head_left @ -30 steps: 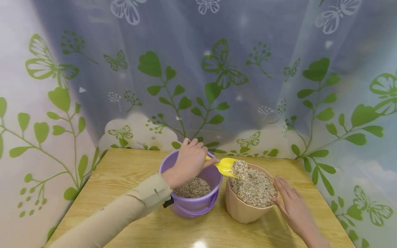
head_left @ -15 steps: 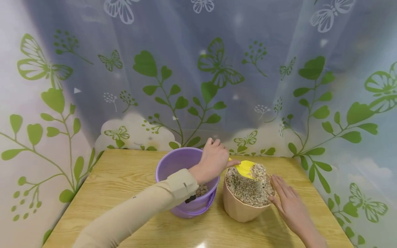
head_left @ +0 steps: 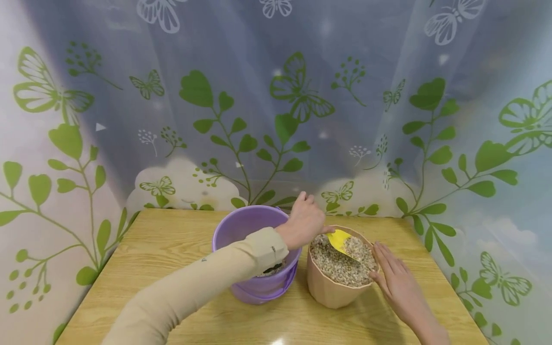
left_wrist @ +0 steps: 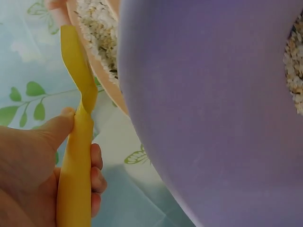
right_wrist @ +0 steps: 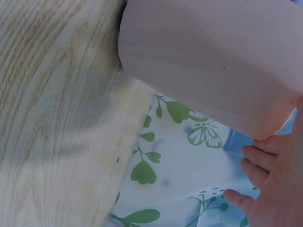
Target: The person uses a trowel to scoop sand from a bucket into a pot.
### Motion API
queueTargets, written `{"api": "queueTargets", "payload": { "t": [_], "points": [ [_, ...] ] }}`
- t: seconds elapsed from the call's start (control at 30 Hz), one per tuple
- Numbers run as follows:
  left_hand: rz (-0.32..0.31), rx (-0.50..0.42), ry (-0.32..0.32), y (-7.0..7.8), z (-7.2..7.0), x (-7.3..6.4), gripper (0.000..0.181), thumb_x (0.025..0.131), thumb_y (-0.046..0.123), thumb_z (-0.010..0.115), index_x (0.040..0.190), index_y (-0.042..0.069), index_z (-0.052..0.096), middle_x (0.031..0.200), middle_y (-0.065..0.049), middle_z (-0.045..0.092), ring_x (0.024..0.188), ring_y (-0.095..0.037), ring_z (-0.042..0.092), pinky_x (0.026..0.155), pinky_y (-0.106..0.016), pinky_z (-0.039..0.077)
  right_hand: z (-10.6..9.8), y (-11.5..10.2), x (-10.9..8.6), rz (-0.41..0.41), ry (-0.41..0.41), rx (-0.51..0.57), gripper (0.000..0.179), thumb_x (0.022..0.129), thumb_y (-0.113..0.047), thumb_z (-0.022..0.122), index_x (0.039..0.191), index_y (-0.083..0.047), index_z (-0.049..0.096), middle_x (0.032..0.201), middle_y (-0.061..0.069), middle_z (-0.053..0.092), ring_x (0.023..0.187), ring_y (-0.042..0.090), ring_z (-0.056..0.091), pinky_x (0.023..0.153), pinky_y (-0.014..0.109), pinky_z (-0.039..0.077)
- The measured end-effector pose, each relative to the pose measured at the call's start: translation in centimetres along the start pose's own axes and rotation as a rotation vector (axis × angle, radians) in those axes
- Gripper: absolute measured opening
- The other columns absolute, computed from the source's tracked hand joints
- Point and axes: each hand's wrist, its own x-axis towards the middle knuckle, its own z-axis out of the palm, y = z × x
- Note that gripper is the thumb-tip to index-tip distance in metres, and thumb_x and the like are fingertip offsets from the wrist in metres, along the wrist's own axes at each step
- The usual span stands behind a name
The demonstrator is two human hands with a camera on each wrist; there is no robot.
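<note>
My left hand (head_left: 305, 221) grips the handle of a yellow scoop (head_left: 339, 239), thumb along its neck in the left wrist view. The scoop's blade is tilted down over the gravel (head_left: 340, 268) that fills a peach faceted pot (head_left: 331, 291). Pale grains lie at the blade's front edge. My right hand (head_left: 398, 282) rests against the pot's right rim with its fingers extended; in the right wrist view its fingertips touch the pot wall. Left of the pot stands a purple bucket (head_left: 247, 225) holding more gravel, partly hidden by my left forearm.
Both containers stand close together on a wooden table (head_left: 172, 230). A printed curtain (head_left: 241, 96) with butterflies and leaves hangs behind the table and along both sides. The bucket's handle (head_left: 271, 294) hangs down at its front.
My left hand has carried the loaded scoop rightward from above the bucket to over the pot, and the blade has tipped down onto the gravel. My right hand stays at the pot's rim.
</note>
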Motion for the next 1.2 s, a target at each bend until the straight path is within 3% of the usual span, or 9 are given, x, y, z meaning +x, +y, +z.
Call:
{"api": "queueTargets", "payload": {
  "t": [0.1, 0.2, 0.53, 0.97, 1.2],
  "points": [
    [0.020, 0.025, -0.089, 0.5, -0.1, 0.7, 0.061, 0.097, 0.072, 0.038, 0.070, 0.026, 0.068, 0.081, 0.012, 0.062, 0.080, -0.011, 0.042, 0.084, -0.032, 0.027, 0.0, -0.1, 0.0, -0.002, 0.008, -0.002, 0.065, 0.105, -0.031, 0.054, 0.159, -0.005, 0.028, 0.158, 0.023, 0.035, 0.141, 0.045, 0.037, 0.113, 0.062, 0.028],
    [0.034, 0.048, -0.140, 1.0, -0.2, 1.1, 0.062, 0.098, 0.071, 0.035, 0.070, 0.025, 0.066, 0.081, 0.011, 0.060, 0.078, -0.011, 0.039, 0.084, -0.032, 0.026, 0.1, -0.1, 0.1, -0.006, 0.011, -0.006, 0.065, 0.105, -0.032, 0.054, 0.159, -0.006, 0.027, 0.158, 0.023, 0.036, 0.141, 0.045, 0.038, 0.110, 0.063, 0.031],
    [0.025, 0.173, -0.104, 2.0, -0.8, 2.0, 0.062, 0.096, 0.072, 0.036, 0.061, 0.023, 0.051, 0.065, 0.010, 0.042, 0.073, -0.012, 0.035, 0.080, -0.033, 0.024, 0.0, -0.1, 0.0, -0.007, 0.018, -0.011, 0.065, 0.105, -0.032, 0.054, 0.159, -0.005, 0.029, 0.157, 0.023, 0.038, 0.140, 0.045, 0.039, 0.106, 0.064, 0.034],
    [0.033, 0.298, -0.106, 1.7, -1.6, 2.2, 0.059, 0.099, 0.068, 0.034, 0.064, 0.025, 0.053, 0.068, 0.010, 0.050, 0.079, -0.013, 0.044, 0.083, -0.032, 0.027, -0.1, -0.2, 0.2, -0.008, 0.015, 0.004, 0.066, 0.105, -0.031, 0.055, 0.160, -0.008, 0.026, 0.157, 0.023, 0.038, 0.139, 0.045, 0.039, 0.105, 0.064, 0.034],
    [0.005, 0.315, -0.167, 1.1, -2.4, 2.3, 0.051, 0.099, 0.067, 0.038, 0.078, 0.027, 0.061, 0.078, 0.011, 0.053, 0.085, -0.012, 0.044, 0.086, -0.032, 0.027, -0.1, -0.1, 0.1, -0.012, 0.011, 0.013, 0.066, 0.105, -0.031, 0.054, 0.160, -0.008, 0.025, 0.157, 0.024, 0.038, 0.139, 0.046, 0.039, 0.105, 0.065, 0.034]
  ]
}}
